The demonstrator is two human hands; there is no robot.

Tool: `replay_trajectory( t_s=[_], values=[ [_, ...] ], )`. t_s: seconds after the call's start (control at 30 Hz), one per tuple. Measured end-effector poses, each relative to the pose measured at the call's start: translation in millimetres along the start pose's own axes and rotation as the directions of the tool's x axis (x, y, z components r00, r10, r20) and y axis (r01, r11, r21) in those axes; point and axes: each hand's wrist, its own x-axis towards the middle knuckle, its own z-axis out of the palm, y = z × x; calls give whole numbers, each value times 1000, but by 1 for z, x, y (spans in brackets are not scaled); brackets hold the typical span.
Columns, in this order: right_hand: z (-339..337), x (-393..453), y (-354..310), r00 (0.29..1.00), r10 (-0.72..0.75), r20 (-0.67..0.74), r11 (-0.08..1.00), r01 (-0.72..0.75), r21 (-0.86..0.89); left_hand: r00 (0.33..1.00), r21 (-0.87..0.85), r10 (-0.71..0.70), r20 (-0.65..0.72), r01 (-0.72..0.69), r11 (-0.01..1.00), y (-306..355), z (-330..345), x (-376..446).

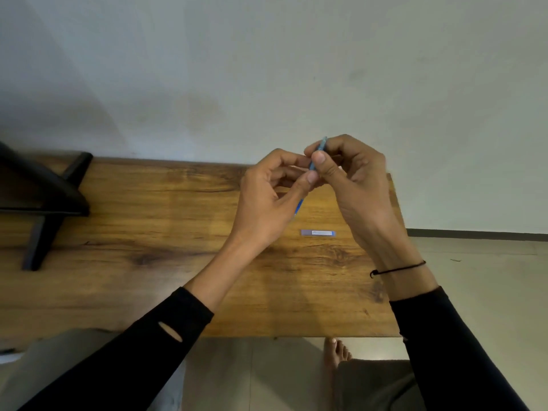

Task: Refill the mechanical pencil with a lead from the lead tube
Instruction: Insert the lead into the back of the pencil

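Note:
Both hands hold a blue mechanical pencil (pixel 318 152) above the wooden table (pixel 166 250), roughly upright and tilted slightly. My left hand (pixel 268 203) grips its lower and middle part; the lower blue end pokes out below the palm. My right hand (pixel 353 179) pinches the upper part between thumb and fingers, with the top end sticking out above them. The lead tube (pixel 318 233), a small pale blue-violet case, lies flat on the table below and between the hands, touched by neither.
A black stand (pixel 50 200) with angled legs sits at the table's left end. The table's right edge (pixel 396 262) runs just under my right wrist, with tiled floor beyond. A bare foot (pixel 335 351) and my knees show below the front edge.

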Motion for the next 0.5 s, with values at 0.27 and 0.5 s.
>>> replay_trajectory(
  t_s=[0.27,0.5],
  values=[
    [-2,-15,-99,982,-85,-170,974,118,192,993,-14,101,55,-100,995,81,-5,-19],
    [6,-39,-152,974,-87,-209,815,190,547,973,-105,230,19,-227,968,122,-26,-38]
  ],
)
